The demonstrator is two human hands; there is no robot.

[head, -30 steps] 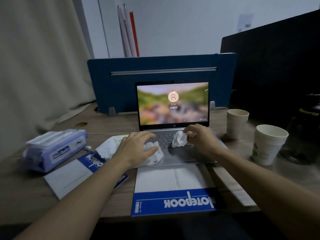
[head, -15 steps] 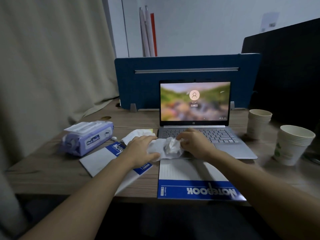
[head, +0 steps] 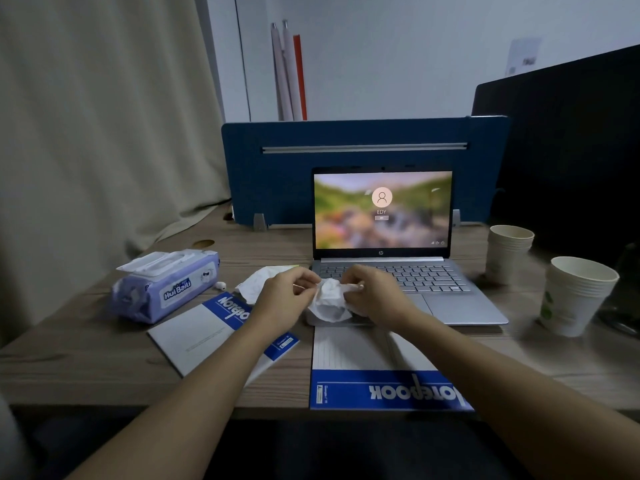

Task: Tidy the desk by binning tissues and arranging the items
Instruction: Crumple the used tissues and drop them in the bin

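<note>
My left hand (head: pixel 285 299) and my right hand (head: pixel 374 294) meet over the front left corner of the open laptop (head: pixel 408 271). Both pinch a crumpled white tissue wad (head: pixel 329 301) held between them, just above the desk. Another white tissue (head: pixel 258 280) lies flat on the desk behind my left hand, partly hidden by it. A blue and white notebook (head: pixel 207 332) lies askew under my left forearm. A second notebook (head: pixel 377 375) lies at the desk's front edge under my right forearm.
A purple wet-wipe pack (head: pixel 166 285) sits at the left, a small white earbud (head: pixel 219 285) beside it. Two stacks of paper cups (head: pixel 507 252) (head: pixel 575 296) stand right of the laptop. A blue divider (head: pixel 363 161) backs the wooden desk (head: pixel 86 355); a curtain hangs left.
My hands came together from the laptop keyboard and merged their two tissues into one wad. The view has shifted, so everything sits further right in the frame.
</note>
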